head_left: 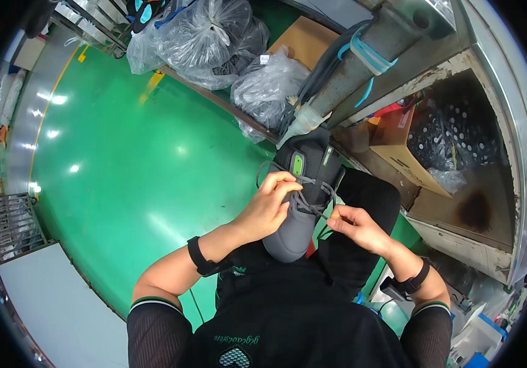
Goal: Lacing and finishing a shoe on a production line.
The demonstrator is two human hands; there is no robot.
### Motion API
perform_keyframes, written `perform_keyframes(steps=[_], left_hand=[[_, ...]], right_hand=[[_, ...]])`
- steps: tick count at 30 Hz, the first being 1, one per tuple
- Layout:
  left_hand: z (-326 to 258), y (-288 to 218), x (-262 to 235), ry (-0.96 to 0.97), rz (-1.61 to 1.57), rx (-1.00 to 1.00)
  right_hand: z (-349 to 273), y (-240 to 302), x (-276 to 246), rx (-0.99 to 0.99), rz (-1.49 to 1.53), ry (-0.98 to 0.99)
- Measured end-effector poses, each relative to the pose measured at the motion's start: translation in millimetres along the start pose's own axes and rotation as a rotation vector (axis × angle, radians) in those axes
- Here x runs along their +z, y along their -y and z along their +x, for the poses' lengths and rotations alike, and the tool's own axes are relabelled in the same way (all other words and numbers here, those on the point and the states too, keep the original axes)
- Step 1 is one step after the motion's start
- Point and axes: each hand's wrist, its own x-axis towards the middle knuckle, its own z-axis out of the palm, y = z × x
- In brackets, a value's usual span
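A grey and black lace-up shoe (287,237) rests over my lap, its grey toe towards me and its dark, padded opening away from me. A bright green patch marks the tongue. My left hand (268,205) lies over the left side of the lacing, thumb and fingers pinching a grey shoelace (303,201). On the shoe's right side, my right hand (359,229) is closed in a pinch on a lace end. Loose lace loops cross the tongue between both hands. The fingertips of my left hand partly cover the lacing.
Clear plastic bags (205,37) and a cardboard sheet (305,42) lie beyond a metal rail. A metal post (361,61) with blue ties stands past the shoe. At right, an open cabinet (490,214) holds a cardboard box (398,153). A white panel (61,300) is at lower left.
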Motion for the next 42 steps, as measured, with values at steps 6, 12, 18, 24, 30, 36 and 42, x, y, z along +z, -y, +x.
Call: perform_keyframes(steps=[6,12,18,24,30,36,42], left_hand=[[7.5,4.3,-11.3,0.106,-0.366,-0.283],[1.6,24.9,-18.7,0.033,-0.888,-0.390],[-5.3,57.2,-110.0,-0.314,-0.026,-0.546],[-16.5,89.0,-232.4,-0.611,0.804,-0.336],[23.3,-10.3,-80.5,0.030,0.322,0.107],[43.4,-22.7,-23.2,0.295,0.656,0.252],[57.3,-22.6,-44.3,0.528,0.116,-0.104]], right_hand=[[34.6,-34.6,-39.6,0.090,0.024,-0.139],[38.2,-51.6,-24.1,0.119,0.204,-0.187],[45.0,-68.4,7.1,-0.027,0.296,-0.430],[46.4,-79.3,23.1,-0.050,0.783,-0.453],[25.0,-92.2,11.9,-0.136,0.925,-0.582],[15.5,-65.5,37.5,-0.243,0.750,-0.580],[12.3,-63.7,37.8,-0.193,0.794,-0.412]])
